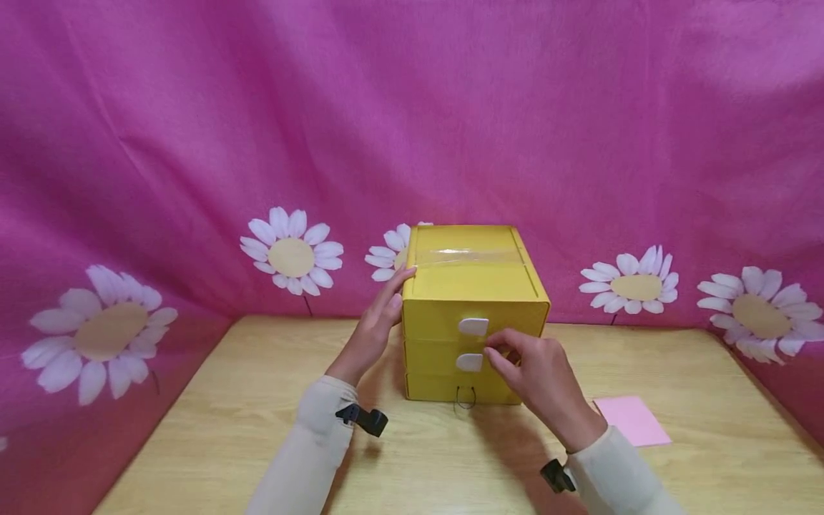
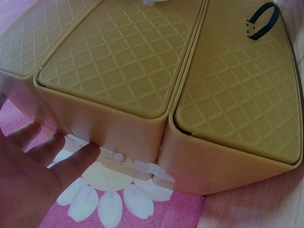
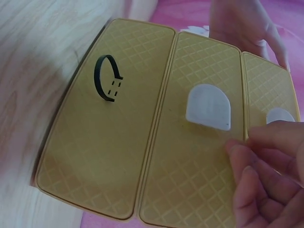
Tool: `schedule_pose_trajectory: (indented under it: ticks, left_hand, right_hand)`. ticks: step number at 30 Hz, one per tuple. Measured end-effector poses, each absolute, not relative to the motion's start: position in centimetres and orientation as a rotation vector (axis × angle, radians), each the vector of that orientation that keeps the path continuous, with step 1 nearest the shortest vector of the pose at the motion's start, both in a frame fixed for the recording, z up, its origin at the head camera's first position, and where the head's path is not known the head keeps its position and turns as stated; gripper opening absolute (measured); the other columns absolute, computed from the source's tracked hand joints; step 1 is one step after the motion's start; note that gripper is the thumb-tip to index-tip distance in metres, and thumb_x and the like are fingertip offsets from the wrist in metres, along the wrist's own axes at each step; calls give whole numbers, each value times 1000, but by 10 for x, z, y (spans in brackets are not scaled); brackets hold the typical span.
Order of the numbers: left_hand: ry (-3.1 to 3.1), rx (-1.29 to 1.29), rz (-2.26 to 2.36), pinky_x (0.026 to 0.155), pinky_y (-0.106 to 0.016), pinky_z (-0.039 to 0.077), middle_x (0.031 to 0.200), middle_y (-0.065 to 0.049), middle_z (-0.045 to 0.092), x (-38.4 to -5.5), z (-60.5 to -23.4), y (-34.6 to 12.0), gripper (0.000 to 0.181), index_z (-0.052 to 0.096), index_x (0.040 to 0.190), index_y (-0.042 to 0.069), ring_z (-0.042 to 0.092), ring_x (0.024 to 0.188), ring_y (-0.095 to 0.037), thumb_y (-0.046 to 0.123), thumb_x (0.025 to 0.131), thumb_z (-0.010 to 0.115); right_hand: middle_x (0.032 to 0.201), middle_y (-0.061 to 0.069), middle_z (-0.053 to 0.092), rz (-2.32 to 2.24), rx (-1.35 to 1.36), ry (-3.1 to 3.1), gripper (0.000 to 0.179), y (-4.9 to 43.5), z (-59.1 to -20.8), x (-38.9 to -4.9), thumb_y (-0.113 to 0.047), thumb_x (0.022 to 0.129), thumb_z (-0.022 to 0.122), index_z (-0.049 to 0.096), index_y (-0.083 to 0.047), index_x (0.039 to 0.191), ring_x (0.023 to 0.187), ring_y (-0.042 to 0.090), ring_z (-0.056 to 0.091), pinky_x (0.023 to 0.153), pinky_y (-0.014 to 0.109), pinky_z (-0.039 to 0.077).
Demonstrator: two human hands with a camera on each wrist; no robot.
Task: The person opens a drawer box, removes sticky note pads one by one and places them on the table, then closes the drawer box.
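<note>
A yellow chest of three stacked drawers (image 1: 438, 318) stands on the table, tape across its top. The upper two drawers carry a white rounded tab each, the upper tab (image 1: 473, 327) and the middle tab (image 3: 209, 107); a thin dark loop handle (image 3: 99, 78) sticks out of the bottom drawer. My left hand (image 1: 372, 332) rests along the chest's left side, fingers extended. In front of the chest, my right hand (image 1: 534, 368) has its thumb and index fingertips near the seam between the upper drawers, right of the tabs. Nothing shows in its loosely bent fingers; contact is unclear.
A pink square of paper (image 1: 632, 420) lies on the wooden table (image 1: 212, 429) to the right of the chest. Behind the table hangs a pink cloth (image 1: 450, 107) printed with daisies, close to the back of the chest.
</note>
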State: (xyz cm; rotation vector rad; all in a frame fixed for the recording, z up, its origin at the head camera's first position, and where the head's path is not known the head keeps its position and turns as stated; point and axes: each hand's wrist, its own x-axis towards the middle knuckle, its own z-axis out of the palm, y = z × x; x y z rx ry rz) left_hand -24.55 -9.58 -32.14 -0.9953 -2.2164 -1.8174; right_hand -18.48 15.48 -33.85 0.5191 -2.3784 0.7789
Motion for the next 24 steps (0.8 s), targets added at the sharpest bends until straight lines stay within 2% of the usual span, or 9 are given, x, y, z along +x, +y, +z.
schedule_pose_trajectory:
  ticks: [17,24]
  left_hand:
    - [-2191,-1005,-1832,107,-49,36,159,-10,18,-247,-321,-95,47,29,151,9,30,140,-28,17,104,30]
    - [-2197,-1002,-1844,108,-49,35,159,-9,17,-246,-322,-95,47,28,151,10,28,141,-26,18,105,30]
  right_hand:
    - [72,-7,68,796,511,-2391,7,152,-350,-187,-8,82,75,73,-13,85,60,7,59,55,27,48]
    - [71,-6,68,795,516,-2381,7,152,-354,-188,-6,81,75,73,-12,84,61,7,59,55,28,48]
